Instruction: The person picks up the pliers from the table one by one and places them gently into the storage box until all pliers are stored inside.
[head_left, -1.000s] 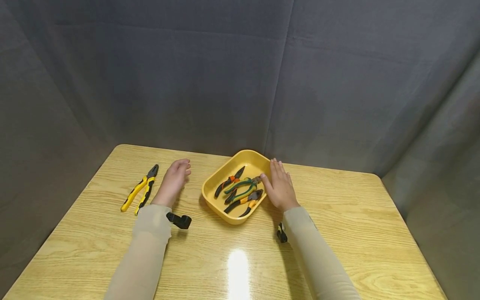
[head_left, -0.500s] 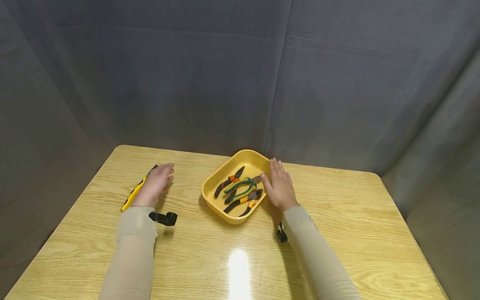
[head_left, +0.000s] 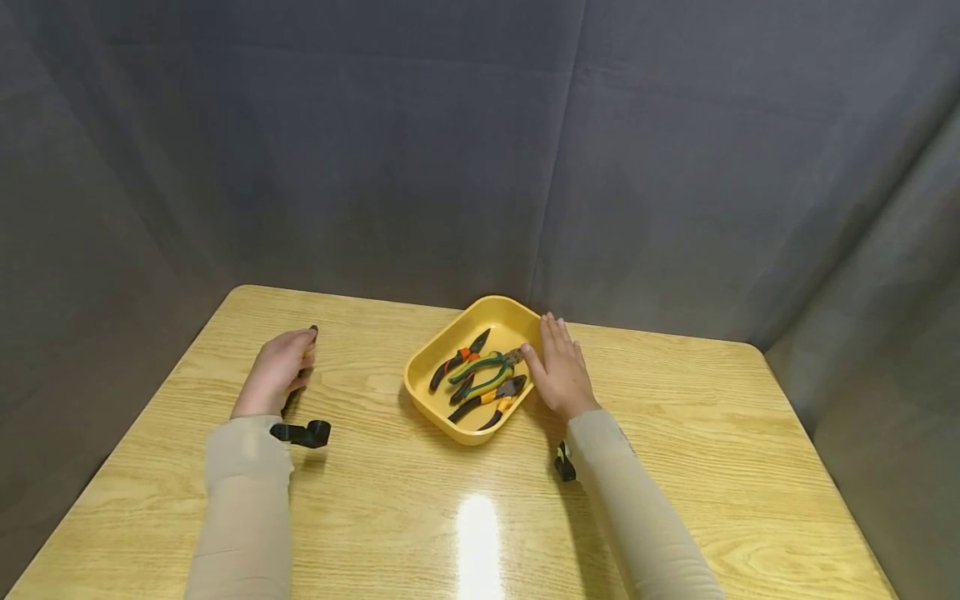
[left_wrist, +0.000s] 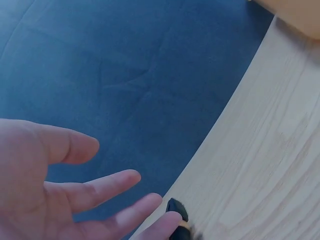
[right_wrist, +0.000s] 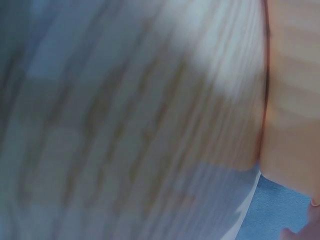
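Note:
My left hand (head_left: pixel 277 371) is over a pair of yellow-and-black pliers at the left of the table, covering most of them. Only the dark pliers tip (head_left: pixel 313 331) shows past the fingers in the head view. In the left wrist view, the fingers of the left hand (left_wrist: pixel 75 195) are spread and loosely extended, with the pliers' dark nose (left_wrist: pixel 177 217) beyond the lowest fingertips. My right hand (head_left: pixel 561 377) lies flat with straight fingers against the right side of a yellow plastic basin (head_left: pixel 446 343), its thumb at the rim.
Inside the basin lie orange-and-black pliers (head_left: pixel 459 360), green-and-yellow pliers (head_left: pixel 487 375) and black-and-orange pliers (head_left: pixel 487 400). The wooden table (head_left: pixel 675 433) ends at a grey curtain (head_left: pixel 375 167) behind and at the sides. Bright glare marks the table's front middle.
My left hand has moved left from beside the yellow-and-black pliers to over them, hiding their handles. The right hand and the basin stay in place.

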